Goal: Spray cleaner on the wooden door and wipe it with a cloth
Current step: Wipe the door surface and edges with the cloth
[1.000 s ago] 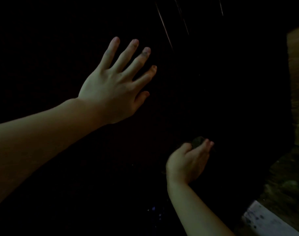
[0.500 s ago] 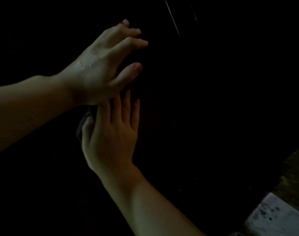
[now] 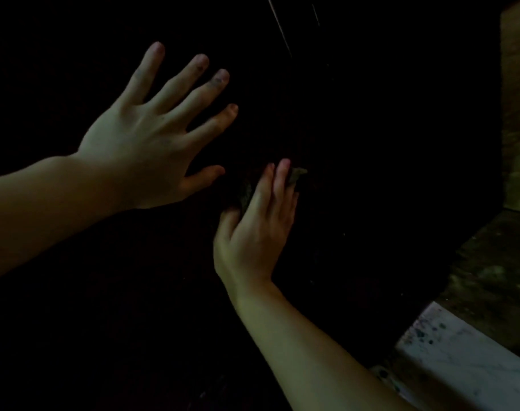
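Observation:
The wooden door (image 3: pixel 371 173) fills most of the view and is almost black in the dim light. My left hand (image 3: pixel 146 137) lies flat on it with its fingers spread wide. Just right of that thumb, my right hand (image 3: pixel 258 221) presses a dark cloth (image 3: pixel 296 175) against the door with straight fingers; only the cloth's edges show past the fingers. No spray bottle is in view.
The door's right edge runs down beside a dim wall (image 3: pixel 519 114) and a dark stone floor (image 3: pixel 490 262). A pale marble step (image 3: pixel 460 357) lies at the bottom right.
My left hand dropped a little and spread flat again. My right hand slid with the cloth out from under it, rightward and down to the door's middle.

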`<action>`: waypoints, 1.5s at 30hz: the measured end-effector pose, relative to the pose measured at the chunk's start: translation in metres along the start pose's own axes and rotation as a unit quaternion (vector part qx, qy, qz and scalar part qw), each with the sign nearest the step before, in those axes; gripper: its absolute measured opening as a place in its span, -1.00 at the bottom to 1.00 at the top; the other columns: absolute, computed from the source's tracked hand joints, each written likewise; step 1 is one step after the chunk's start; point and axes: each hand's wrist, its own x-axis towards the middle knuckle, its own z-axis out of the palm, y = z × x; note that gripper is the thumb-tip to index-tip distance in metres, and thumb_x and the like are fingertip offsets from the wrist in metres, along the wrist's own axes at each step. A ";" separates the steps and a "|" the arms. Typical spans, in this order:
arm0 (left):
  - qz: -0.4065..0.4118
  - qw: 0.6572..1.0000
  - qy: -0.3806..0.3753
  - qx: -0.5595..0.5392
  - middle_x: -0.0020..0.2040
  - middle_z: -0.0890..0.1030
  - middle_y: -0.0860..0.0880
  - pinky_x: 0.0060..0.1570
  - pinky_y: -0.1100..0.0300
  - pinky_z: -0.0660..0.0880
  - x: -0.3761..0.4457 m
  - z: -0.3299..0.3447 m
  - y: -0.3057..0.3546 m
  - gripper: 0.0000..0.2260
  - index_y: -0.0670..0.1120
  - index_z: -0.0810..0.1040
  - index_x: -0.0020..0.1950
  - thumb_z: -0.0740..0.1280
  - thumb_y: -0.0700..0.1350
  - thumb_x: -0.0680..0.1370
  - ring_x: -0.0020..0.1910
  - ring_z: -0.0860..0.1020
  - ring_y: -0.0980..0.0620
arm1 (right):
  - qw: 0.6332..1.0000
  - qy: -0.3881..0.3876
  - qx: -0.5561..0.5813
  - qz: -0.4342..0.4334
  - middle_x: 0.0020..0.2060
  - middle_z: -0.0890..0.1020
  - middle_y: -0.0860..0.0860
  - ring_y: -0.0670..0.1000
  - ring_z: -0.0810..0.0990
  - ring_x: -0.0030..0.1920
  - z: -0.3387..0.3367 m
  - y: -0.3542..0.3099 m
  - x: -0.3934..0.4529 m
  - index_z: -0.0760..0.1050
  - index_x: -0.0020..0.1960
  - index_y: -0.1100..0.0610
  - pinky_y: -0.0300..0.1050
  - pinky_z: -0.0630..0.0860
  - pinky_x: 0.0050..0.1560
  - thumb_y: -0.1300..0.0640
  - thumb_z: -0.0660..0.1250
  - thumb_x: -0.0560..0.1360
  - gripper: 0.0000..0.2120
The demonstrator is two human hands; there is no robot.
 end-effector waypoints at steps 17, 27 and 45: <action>0.040 0.999 -0.019 0.024 0.56 0.06 -0.21 0.44 -0.31 -0.11 0.001 0.002 0.019 -0.31 -0.04 0.14 0.55 -0.02 0.32 0.52 0.54 -0.02 -0.24 | 0.992 0.034 0.028 0.120 0.52 0.14 0.15 0.15 0.11 0.51 -0.002 0.013 0.015 0.15 0.51 0.23 0.01 0.00 0.52 0.03 0.03 0.43 -0.33; 0.041 0.999 -0.025 0.025 0.56 0.05 -0.19 0.43 -0.33 -0.11 0.001 0.003 0.019 -0.33 -0.02 0.11 0.55 -0.06 0.32 0.54 0.54 -0.04 -0.24 | 0.879 0.068 0.054 0.468 0.55 0.02 0.11 0.13 0.03 0.52 -0.013 0.086 0.005 0.00 0.55 0.18 0.00 -0.01 0.51 0.09 0.03 0.58 -0.43; 0.051 0.997 -0.010 -0.061 0.50 0.24 -0.22 0.45 -0.30 -0.07 -0.007 -0.002 0.022 -0.42 -0.11 0.35 0.45 -0.09 0.20 0.60 0.51 0.13 -0.23 | 0.998 -0.006 0.007 0.058 0.50 0.19 0.21 0.20 0.17 0.50 0.005 0.009 -0.051 0.22 0.47 0.30 0.20 0.16 0.44 -0.08 -0.02 0.56 -0.38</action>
